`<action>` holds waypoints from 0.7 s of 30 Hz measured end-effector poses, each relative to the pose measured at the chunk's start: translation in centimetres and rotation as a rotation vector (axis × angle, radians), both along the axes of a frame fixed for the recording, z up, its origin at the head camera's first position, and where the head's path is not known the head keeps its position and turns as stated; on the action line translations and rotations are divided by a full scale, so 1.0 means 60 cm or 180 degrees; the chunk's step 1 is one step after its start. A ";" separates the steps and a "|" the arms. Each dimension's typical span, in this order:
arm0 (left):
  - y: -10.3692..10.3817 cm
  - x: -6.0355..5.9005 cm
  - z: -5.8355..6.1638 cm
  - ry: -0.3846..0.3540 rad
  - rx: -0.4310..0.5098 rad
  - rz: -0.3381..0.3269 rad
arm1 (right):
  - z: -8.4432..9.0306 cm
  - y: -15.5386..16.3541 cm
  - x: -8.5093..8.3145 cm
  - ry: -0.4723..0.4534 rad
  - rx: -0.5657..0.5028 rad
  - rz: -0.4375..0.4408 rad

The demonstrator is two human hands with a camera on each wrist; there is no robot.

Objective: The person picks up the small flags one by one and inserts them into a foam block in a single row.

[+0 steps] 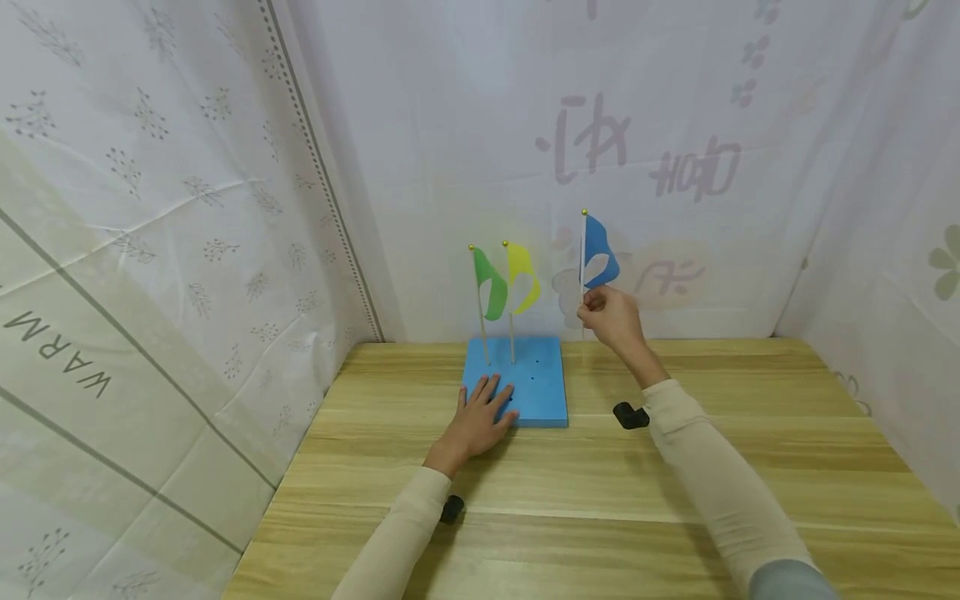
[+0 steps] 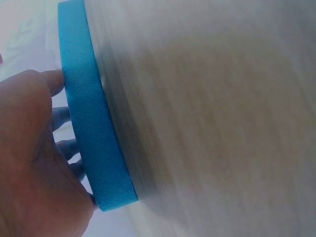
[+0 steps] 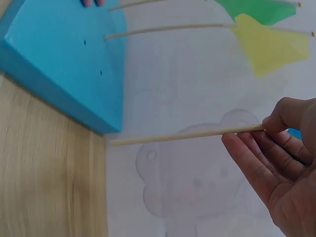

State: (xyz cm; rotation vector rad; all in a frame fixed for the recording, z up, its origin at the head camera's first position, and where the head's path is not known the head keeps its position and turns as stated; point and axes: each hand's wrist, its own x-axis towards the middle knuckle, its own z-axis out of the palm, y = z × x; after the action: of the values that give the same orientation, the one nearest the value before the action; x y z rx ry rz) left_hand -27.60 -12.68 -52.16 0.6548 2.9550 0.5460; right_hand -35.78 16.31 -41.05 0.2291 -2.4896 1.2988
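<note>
**Blue flag held up beside the foam block**

The blue flag (image 1: 599,250) is pinched by its thin wooden stick in the right hand (image 1: 609,318), fingers (image 3: 276,123) curled round the stick, thumb against them. The flag is held upright in the air, to the right of the blue foam block (image 1: 536,375) and clear of it; the stick's bare lower end is seen hanging free beside the block's edge in the right wrist view.

The block is pressed down by the left hand (image 1: 480,417), fingers straight and slightly spread, laid flat on its near left corner. The block lies flat on the wooden surface (image 1: 675,517), close to the back curtain.

Two flags are planted upright in the block's far left part: the green flag (image 1: 489,285) and, just beside it to the right, the yellow flag (image 1: 522,279). Small empty holes are seen in the foam near them.
</note>
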 end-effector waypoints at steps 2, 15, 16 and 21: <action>0.000 0.000 0.000 -0.0007 -0.0006 0.0000 | 0.001 -0.010 -0.002 0.0000 0.0005 0.0018; 0.001 0.002 0.002 0.0019 -0.0003 -0.0007 | 0.003 -0.070 -0.011 0.0171 0.0218 0.0085; 0.001 0.002 0.002 0.0022 -0.0007 -0.0003 | 0.002 -0.074 -0.013 0.0188 0.0230 0.0092; 0.001 0.002 0.003 0.0021 -0.0030 -0.0002 | -0.003 -0.091 -0.019 0.0197 0.0210 0.0144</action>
State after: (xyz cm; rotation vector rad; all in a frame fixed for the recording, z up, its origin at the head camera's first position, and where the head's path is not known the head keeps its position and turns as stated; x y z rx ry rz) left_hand -27.46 -12.63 -51.98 0.6580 2.9615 0.5306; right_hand -36.91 10.82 -41.26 0.3379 -2.4908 1.2093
